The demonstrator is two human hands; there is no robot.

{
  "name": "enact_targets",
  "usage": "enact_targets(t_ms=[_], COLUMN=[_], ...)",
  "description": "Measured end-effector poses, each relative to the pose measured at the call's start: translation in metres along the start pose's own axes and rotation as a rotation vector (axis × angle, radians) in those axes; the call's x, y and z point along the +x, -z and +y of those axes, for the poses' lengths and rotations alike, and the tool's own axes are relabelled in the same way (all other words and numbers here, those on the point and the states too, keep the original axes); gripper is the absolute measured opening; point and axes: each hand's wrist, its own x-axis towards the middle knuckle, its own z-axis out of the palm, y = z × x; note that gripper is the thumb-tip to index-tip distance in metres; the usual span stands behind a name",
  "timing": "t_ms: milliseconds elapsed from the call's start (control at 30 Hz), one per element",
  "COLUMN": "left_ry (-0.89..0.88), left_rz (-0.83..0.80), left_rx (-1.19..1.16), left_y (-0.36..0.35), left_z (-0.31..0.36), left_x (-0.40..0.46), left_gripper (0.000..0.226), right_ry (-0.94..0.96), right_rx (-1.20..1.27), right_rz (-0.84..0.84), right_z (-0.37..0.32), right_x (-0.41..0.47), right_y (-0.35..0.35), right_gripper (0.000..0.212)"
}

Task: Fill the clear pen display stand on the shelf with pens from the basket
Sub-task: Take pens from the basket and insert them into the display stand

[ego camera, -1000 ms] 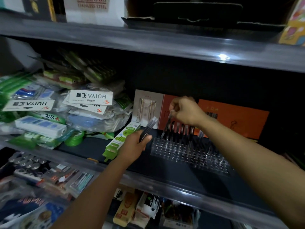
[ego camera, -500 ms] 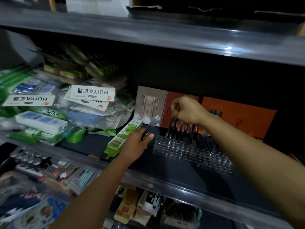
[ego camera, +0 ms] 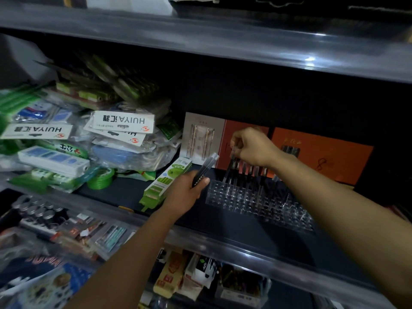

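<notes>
The right hand [ego camera: 252, 147] pinches an upright pen [ego camera: 231, 162] over the back row of the clear stand [ego camera: 256, 201] on the shelf [ego camera: 223, 239] — nearer than the left hand [ego camera: 185, 190], gripping spare pens [ego camera: 206, 167] just beside the stand's left end.

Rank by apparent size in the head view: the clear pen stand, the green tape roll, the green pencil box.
1. clear pen stand
2. green pencil box
3. green tape roll
All three sit at similar depth, so the order looks reliable.

The display stand [ego camera: 256, 200] sits on the shelf [ego camera: 245, 237], with a row of pens [ego camera: 247, 172] standing in its back holes. Boxes [ego camera: 321, 152] stand behind it. A pencil box [ego camera: 166, 181] lies just left, packets [ego camera: 73, 141] piled farther left.
</notes>
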Motion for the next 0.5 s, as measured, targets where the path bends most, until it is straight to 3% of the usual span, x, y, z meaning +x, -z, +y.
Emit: enact_targets(t_ms=[500], left_ry=[0.021], left_rz=[-0.001], left_rx=[-0.016], left_y=[0.000], left_z=[-0.001], left_x=[-0.001], left_gripper=[0.021], right_ry=[0.085], right_rx=[-0.052], right_rz=[-0.019], right_z=[0.008], right_x=[0.010], right_y=[-0.023], right_gripper=[0.016])
